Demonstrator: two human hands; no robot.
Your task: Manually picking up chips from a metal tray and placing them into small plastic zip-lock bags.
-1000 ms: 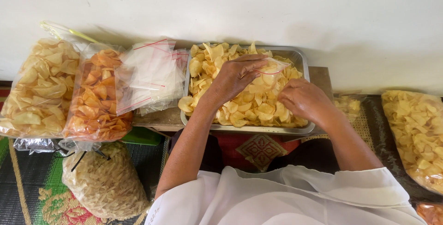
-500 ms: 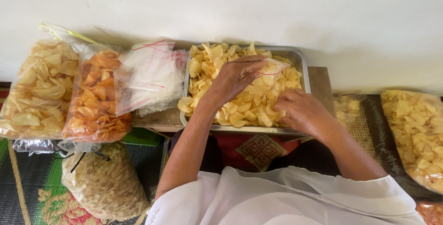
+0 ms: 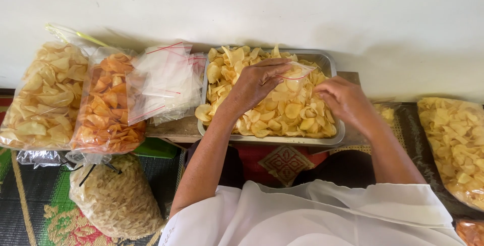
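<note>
Bag [image 3: 297, 77] mouth seemingly toward wall

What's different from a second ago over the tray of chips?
The right hand has slid right and up across the yellow chips, from beside the left wrist toward the mouth of the small clear bag. The left hand still holds that bag open over the metal tray. The filled chip bags and the stack of empty bags have not moved.

Small clear zip bag [image 3: 295, 74] held open above pale yellow chips [image 3: 282, 112].
</note>
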